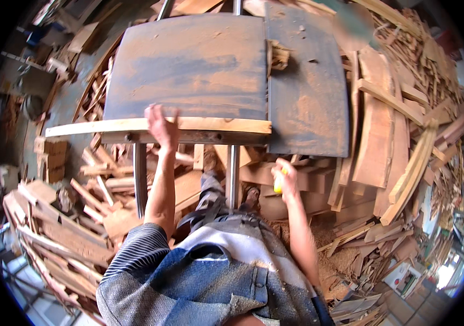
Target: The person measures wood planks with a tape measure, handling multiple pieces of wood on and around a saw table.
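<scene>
Across the near edge of a dark table top (188, 65) dusted with sawdust lies a long pale wooden strip (215, 125). Its left end reaches out past the table. My left hand (162, 127) rests on this strip left of its middle, fingers stretched out over the far side and slightly blurred. Lower and to the right, off the table's near edge, my right hand (286, 180) is closed around a small yellow object (279, 182). Fingers cover most of that object, so its kind is unclear.
A second dark panel (308, 98) adjoins on the right, with a wood chunk (280, 56) by the gap. Metal legs (233, 174) stand below. Offcuts (107, 185) pile up on the left; long planks (376, 119) lean at the right. Sawdust (324, 261) covers the floor there.
</scene>
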Demonstrator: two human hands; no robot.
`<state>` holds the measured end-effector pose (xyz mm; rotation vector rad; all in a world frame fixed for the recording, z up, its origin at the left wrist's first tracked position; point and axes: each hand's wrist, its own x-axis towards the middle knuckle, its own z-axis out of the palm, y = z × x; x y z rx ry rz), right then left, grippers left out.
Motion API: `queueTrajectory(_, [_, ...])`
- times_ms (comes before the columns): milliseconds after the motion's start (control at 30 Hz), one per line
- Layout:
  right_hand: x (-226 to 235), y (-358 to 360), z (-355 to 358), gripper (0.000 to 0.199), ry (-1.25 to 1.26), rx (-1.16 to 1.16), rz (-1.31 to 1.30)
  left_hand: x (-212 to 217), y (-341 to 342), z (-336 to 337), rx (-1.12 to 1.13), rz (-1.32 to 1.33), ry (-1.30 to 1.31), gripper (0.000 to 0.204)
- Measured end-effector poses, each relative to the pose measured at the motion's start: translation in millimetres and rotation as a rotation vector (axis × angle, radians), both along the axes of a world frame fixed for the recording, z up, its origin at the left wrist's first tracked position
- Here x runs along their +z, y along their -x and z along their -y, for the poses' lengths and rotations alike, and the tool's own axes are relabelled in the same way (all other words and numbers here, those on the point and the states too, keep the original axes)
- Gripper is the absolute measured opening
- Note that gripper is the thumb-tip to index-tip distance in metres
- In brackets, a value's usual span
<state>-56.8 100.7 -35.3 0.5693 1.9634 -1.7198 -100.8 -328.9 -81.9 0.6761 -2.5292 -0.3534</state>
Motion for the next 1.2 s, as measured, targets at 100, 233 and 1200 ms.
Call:
queueTrajectory(100, [-15.0,21.7,16.1,0.055,-0.062,0.006,-0.010,-27.1,-71.1,76.8,0.629,0.074,-0.089,0.097])
queueTrajectory(233, [-7.9,7.8,39.0,0.046,0.164,0.116,-0.039,-64.6,-130.0,119.6,0.823,0.230,-0.240,0.122])
queueTrajectory(1200, [104.7,-50.5,-0.5,0.050,-0.068,0.532,-0.409,20.7,-245.3,106.2,1.045,-0.609,-0.902,0.057])
